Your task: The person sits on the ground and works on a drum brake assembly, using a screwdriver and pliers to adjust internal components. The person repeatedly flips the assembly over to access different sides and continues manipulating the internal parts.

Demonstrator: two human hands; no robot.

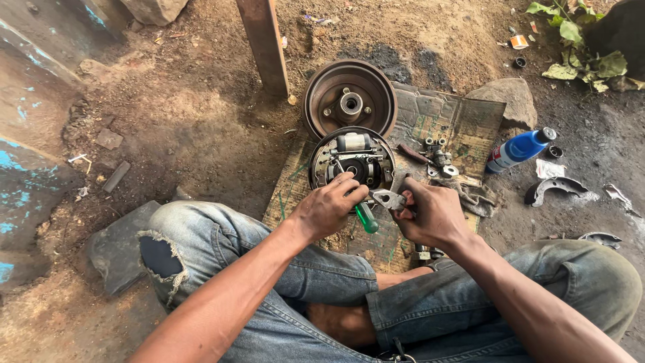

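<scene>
We cannot see the brake assembly's (351,160) lower rim behind the left hand (327,207); the pliers' (388,199) handles vanish inside the right hand (433,216); the small parts (438,158) on the cardboard (463,114) are too tiny to identify.

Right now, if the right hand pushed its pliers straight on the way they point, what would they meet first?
The right hand aims the pliers left, toward the left hand holding the green-handled screwdriver; probably its fingers first, though depth is unclear.

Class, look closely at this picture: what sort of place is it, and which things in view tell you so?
Probably an informal outdoor vehicle repair spot: a brake drum and brake assembly lie on cardboard over bare dirt ground.
</scene>
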